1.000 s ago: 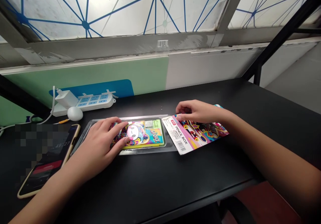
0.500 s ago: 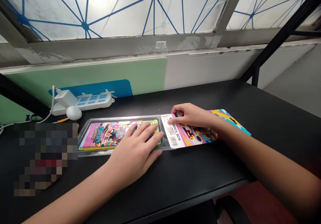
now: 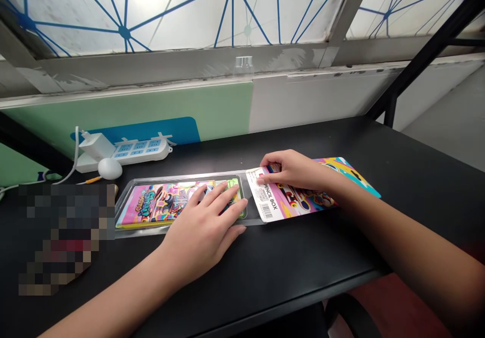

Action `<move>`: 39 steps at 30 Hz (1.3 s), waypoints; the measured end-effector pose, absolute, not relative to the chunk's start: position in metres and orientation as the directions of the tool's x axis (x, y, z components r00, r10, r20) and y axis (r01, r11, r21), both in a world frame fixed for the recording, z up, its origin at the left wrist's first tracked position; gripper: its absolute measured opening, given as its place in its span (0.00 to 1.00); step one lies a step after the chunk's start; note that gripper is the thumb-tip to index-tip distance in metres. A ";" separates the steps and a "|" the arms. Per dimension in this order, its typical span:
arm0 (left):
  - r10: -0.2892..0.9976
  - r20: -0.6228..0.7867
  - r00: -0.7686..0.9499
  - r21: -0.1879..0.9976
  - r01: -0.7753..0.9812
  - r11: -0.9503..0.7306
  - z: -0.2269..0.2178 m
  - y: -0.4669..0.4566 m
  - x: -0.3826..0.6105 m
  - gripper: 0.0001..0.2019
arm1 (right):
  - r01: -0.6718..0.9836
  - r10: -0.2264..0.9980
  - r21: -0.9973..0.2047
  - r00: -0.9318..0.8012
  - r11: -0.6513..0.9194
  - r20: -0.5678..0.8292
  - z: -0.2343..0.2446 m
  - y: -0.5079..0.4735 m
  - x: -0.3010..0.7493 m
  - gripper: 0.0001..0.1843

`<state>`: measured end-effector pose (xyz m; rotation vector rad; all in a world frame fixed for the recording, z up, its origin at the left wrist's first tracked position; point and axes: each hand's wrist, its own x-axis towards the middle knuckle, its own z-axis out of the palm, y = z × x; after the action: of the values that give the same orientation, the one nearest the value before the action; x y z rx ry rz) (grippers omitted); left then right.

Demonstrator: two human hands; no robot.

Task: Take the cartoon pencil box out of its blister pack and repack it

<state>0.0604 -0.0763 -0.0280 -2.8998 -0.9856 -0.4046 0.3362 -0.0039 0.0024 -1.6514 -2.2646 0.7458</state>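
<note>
pink-and-yellow rectangular pencil box [image 3: 155, 204] lies in clear plastic tray [image 3: 251, 213] on black table [image 3: 291, 257]; left hand [image 3: 204, 227] spread flat across it; right hand [image 3: 295, 169] curled on multicoloured printed card [image 3: 282, 199], grip not determinable.

Looking through the head view, I have a free lane over the near counter [image 3: 295, 252], between the two forearms and in front of the plastic tray [image 3: 253, 214] and the printed card [image 3: 354, 174]. The left hand [image 3: 206, 227] covers the tray's right part; the right hand [image 3: 291, 169] and its forearm bar the card's middle. Behind both I have a bare strip, widening rightward. A power strip [image 3: 142, 148] obstructs the far left, a slanting black post [image 3: 417, 70] the far right.
</note>
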 end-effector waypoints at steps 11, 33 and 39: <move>0.591 0.285 0.755 0.068 0.599 -0.798 -0.025 -0.077 0.064 0.18 | 0.811 0.930 -0.544 -0.340 0.217 -0.137 -0.001 -0.011 0.324 0.22; 0.810 0.198 0.551 0.197 0.788 -0.584 -0.012 -0.047 -0.008 0.28 | 0.784 0.909 -0.602 -0.349 0.149 -0.230 0.004 -0.013 0.326 0.22; 0.936 0.181 0.301 0.374 0.860 -0.348 -0.016 -0.040 -0.053 0.33 | 0.800 0.915 -0.579 -0.337 0.155 -0.221 0.003 -0.012 0.327 0.24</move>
<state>-0.0529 -0.0395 -0.0163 -2.6924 -1.8901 -0.6248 0.3275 -0.0116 0.0029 -1.6887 -2.2420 0.9371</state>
